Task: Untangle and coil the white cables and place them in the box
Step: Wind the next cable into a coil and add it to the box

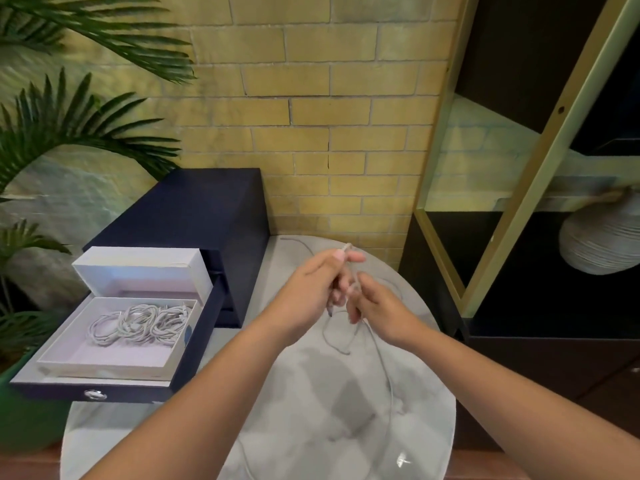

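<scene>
Pinching one white cable (380, 355), left hand (311, 292) and right hand (377, 306); coiled cables (138, 323) inside the open box (86, 348).

You have free entry to the white box (86, 353) from above, but its raised lid (138, 271) and the dark cabinet (207, 202) close off the rear. Coiled cables (138, 323) fill its far half; the near floor lies bare. On the table (311, 427), a loose white cable (384, 368) trails across the middle.
</scene>
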Available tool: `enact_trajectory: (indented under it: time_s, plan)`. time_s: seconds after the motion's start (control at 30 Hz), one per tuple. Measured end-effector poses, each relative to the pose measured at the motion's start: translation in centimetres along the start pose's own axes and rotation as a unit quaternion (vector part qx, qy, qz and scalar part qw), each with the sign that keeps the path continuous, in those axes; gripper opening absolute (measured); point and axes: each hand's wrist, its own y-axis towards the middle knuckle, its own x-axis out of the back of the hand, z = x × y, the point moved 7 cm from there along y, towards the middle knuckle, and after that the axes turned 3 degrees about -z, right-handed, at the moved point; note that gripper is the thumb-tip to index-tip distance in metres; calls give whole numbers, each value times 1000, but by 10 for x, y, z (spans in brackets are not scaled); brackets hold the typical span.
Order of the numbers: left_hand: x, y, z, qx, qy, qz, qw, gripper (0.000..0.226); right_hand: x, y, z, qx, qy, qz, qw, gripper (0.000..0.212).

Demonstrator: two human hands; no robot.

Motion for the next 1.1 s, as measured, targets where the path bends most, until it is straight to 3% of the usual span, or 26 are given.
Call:
enact_trajectory:
  time_s: [0.13, 0.2, 0.27, 0.37, 0.47, 0.6, 0.73, 0.9, 0.97, 1.1]
  plan:
    - [10, 6, -11, 7, -130, -20, 991, 32, 33, -12, -22, -16, 118, -159, 980, 17]
    - [7, 5, -12, 13, -115, -4, 993, 31, 50, -17, -28, -13, 130, -221, 966, 15]
    - [2, 3, -11, 18, -93, 12, 995, 28, 56, -16, -29, -16, 118, -233, 965, 18]
    - [-4, 6, -12, 11, -91, 19, 996, 25, 52, -10, -22, -17, 48, -182, 982, 20]
    - [-4, 16, -15, 1, -97, 4, 995, 23, 22, -11, -8, -20, -57, -40, 997, 17]
    - [8, 27, -3, -37, 34, -38, 998, 20, -17, -21, 21, -4, -79, 86, 993, 16]
    - [30, 23, 23, -63, 253, -86, 962, 17, 5, -11, 48, 69, -204, 43, 976, 17]
    - [39, 11, 51, -29, 406, -48, 912, 25, 25, -7, 52, 74, -281, 47, 956, 16]
    - [49, 6, 58, -2, 439, -35, 898, 26, 29, -9, 55, 86, -302, 46, 948, 13]
    - [48, -6, 58, 18, 428, 13, 904, 38, 35, -8, 64, 123, -289, 19, 949, 15]
